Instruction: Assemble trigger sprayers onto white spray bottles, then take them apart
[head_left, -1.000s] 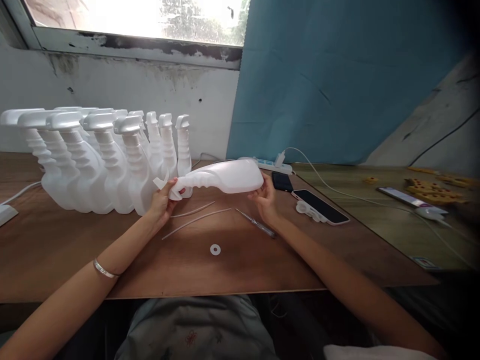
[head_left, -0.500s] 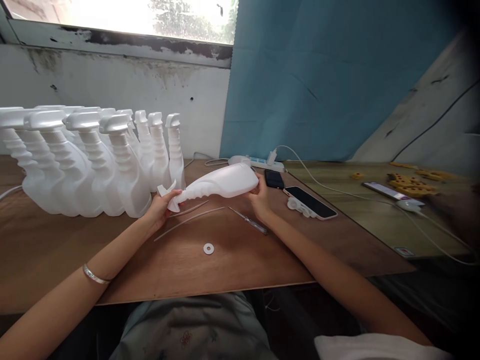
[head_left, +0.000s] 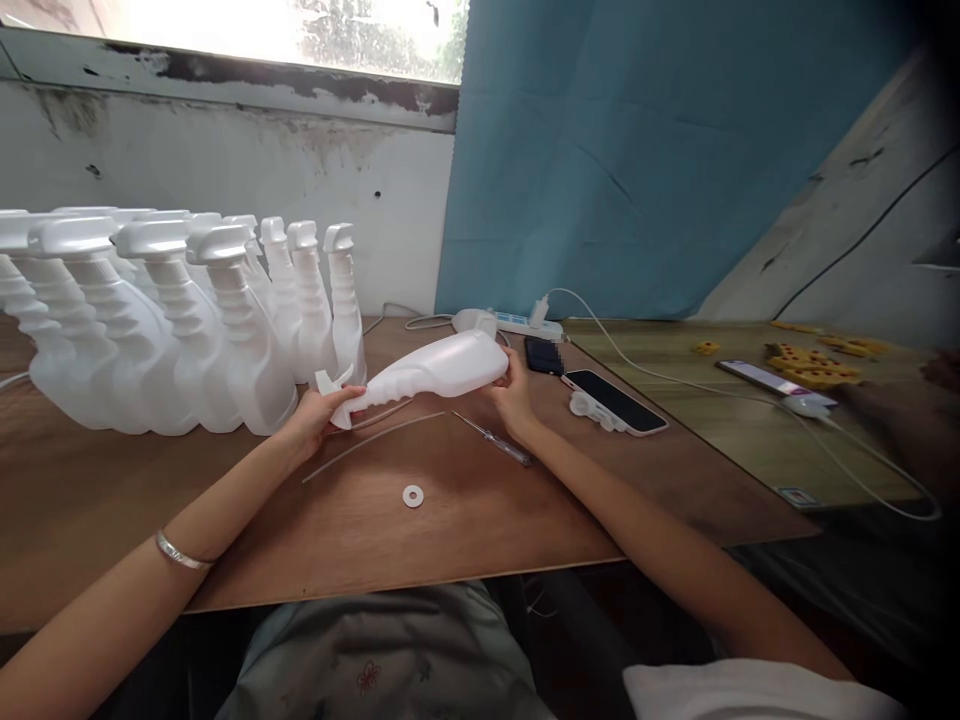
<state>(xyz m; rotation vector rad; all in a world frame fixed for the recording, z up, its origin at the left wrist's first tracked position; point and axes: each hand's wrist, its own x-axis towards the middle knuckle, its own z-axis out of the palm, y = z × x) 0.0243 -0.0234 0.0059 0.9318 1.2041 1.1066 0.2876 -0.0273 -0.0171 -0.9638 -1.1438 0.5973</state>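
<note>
A white spray bottle (head_left: 439,368) lies tilted on its side in the air, its base to the right and its trigger head to the left. My left hand (head_left: 319,418) is closed around the neck and spray head. My right hand (head_left: 515,392) grips the base end, some fingers hidden behind it. Below the bottle, thin clear tubes (head_left: 371,446) rest on the brown table (head_left: 480,530). Nearby lie a small screwdriver (head_left: 495,440) and a flat white ring (head_left: 412,496).
Several upright white spray bottles (head_left: 240,340) crowd the left side. To the right are a phone (head_left: 615,402), a white plastic piece (head_left: 592,410), a dark object (head_left: 543,355) and a power strip (head_left: 525,325). Another phone (head_left: 772,382) and yellow pieces (head_left: 810,363) sit on the adjoining table.
The view has shifted slightly, so everything sits a little further left. Both hands keep their hold on the bottle, whose pose is nearly the same.
</note>
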